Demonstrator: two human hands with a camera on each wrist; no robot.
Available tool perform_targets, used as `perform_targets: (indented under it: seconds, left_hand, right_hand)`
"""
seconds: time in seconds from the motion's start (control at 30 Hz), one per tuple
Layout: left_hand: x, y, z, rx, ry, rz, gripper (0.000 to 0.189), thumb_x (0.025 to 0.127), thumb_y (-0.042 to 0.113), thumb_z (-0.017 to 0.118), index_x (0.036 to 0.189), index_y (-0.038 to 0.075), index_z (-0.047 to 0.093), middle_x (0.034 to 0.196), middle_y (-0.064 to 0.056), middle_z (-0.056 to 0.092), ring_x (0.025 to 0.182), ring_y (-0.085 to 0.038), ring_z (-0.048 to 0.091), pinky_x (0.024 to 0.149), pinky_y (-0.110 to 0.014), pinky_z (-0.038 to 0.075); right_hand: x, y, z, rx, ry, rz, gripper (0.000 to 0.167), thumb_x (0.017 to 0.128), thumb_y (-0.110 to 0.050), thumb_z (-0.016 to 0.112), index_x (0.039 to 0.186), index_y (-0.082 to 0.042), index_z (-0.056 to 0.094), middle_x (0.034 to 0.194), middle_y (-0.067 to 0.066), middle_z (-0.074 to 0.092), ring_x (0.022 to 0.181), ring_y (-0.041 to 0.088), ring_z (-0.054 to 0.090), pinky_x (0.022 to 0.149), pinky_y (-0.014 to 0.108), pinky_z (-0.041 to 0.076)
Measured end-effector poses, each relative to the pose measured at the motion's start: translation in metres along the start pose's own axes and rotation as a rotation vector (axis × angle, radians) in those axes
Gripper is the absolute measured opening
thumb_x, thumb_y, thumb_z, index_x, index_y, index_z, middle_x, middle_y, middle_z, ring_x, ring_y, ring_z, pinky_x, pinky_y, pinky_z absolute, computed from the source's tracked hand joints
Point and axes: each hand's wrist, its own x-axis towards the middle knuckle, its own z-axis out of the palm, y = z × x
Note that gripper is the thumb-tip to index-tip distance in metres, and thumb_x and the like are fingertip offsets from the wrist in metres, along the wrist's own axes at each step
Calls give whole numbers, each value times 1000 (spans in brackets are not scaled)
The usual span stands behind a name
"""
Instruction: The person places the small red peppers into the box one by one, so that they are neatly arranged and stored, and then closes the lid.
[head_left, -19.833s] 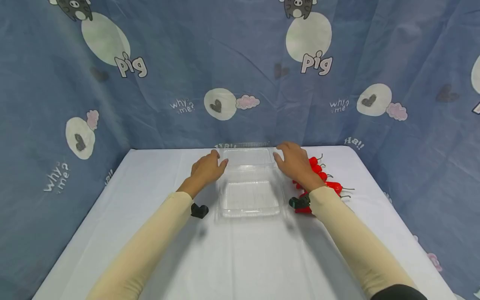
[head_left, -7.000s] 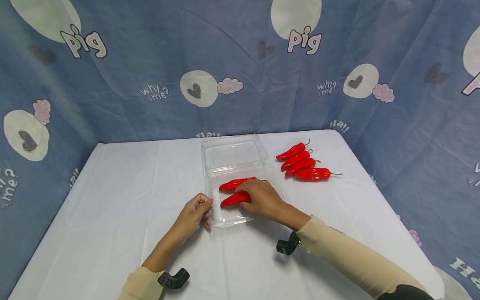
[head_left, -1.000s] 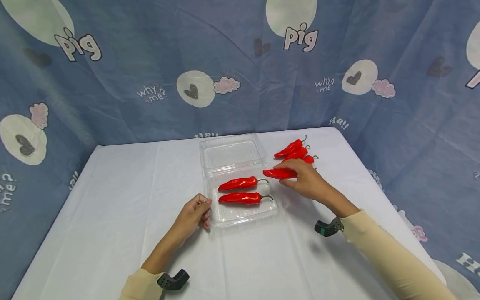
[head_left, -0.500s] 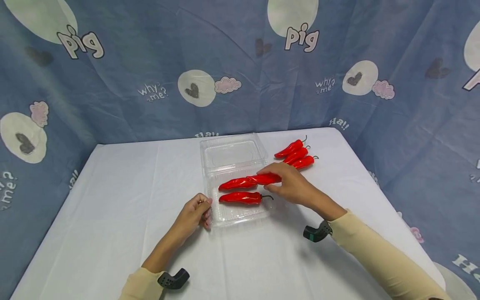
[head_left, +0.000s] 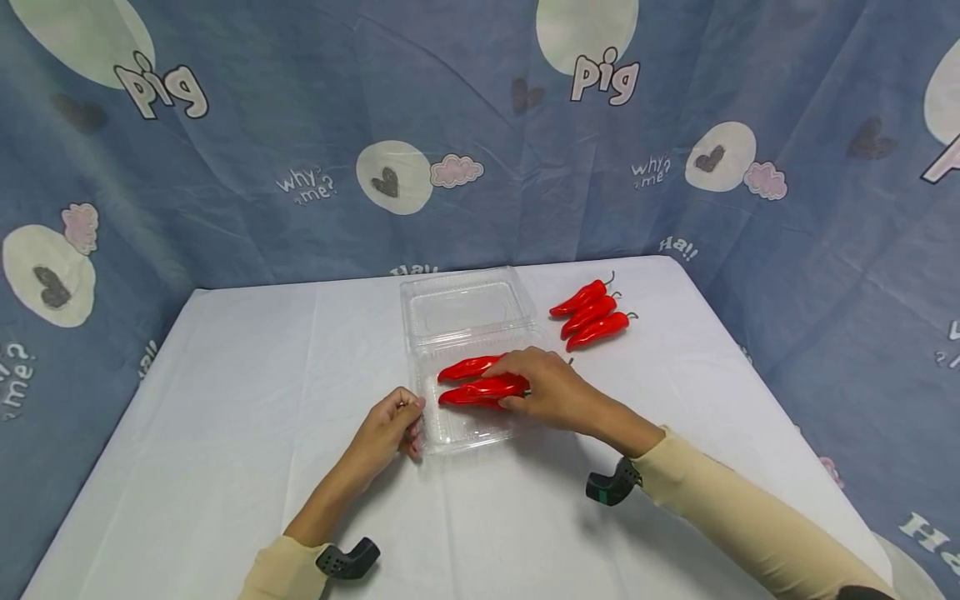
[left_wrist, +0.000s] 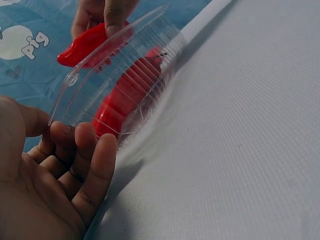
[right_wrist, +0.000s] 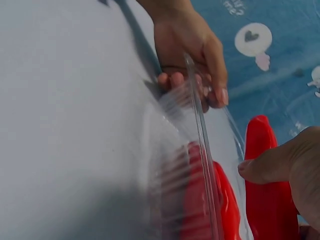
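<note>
A clear plastic clamshell box (head_left: 457,435) lies with its lid folded back, away from me. My left hand (head_left: 387,425) pinches the near-left rim between thumb and fingers, as the left wrist view shows along the box wall (left_wrist: 167,37). Over the base, my right hand (head_left: 551,390) grips a red chili pepper (head_left: 501,385), its thumb on the side of the held pepper (right_wrist: 270,205) in the right wrist view. Two more chilies lie inside: a farther one (head_left: 461,369), partly covered by my fingers, and a nearer one (head_left: 468,400), partly behind the held pepper.
Three red chilies (head_left: 596,317) lie side by side on the white tablecloth (head_left: 225,400), right of the box. The open lid (head_left: 465,304) reaches toward the table's back edge. Behind hangs a blue printed curtain (head_left: 480,100).
My right hand has picked up a chili from the group on the right and carried it left into the space over the box base. My left hand stays at the rim.
</note>
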Motion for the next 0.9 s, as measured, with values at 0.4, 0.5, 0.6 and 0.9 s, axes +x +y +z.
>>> perform_targets:
  seconds: [0.4, 0.5, 0.6, 0.9]
  left_hand:
    - [0, 0, -1, -7, -3, -1, 31, 107, 27, 52, 95, -1, 43, 75, -7, 50, 60, -16, 56, 54, -31, 56]
    - [0, 0, -1, -9, -5, -1, 31, 107, 27, 52, 95, -1, 43, 75, -7, 50, 60, -16, 56, 54, -32, 56]
    - [0, 1, -1, -9, -7, 4, 30, 107, 26, 52, 96, -1, 43, 75, -8, 50, 60, -16, 56, 55, -32, 56]
    - [1, 0, -2, -17, -11, 10, 24, 107, 19, 50, 94, -1, 43, 74, -9, 50, 58, -17, 56, 53, -31, 56]
  right_hand:
    - [4, -11, 13, -20, -51, -30, 43, 84, -21, 84, 124, -24, 70, 124, -8, 66, 114, 12, 57, 106, 42, 42]
    - [5, -14, 15, -22, -69, -18, 44, 83, -23, 84, 124, -25, 70, 124, -9, 66, 113, 10, 56, 104, 39, 44]
    - [5, -15, 18, -30, -86, -17, 44, 83, -25, 84, 125, -25, 70, 124, -9, 66, 111, 9, 56, 98, 35, 48]
    - [8, -21, 22, -68, -92, -61, 40, 85, -20, 83, 123, -21, 72, 119, -6, 69, 106, 10, 59, 89, 30, 52]
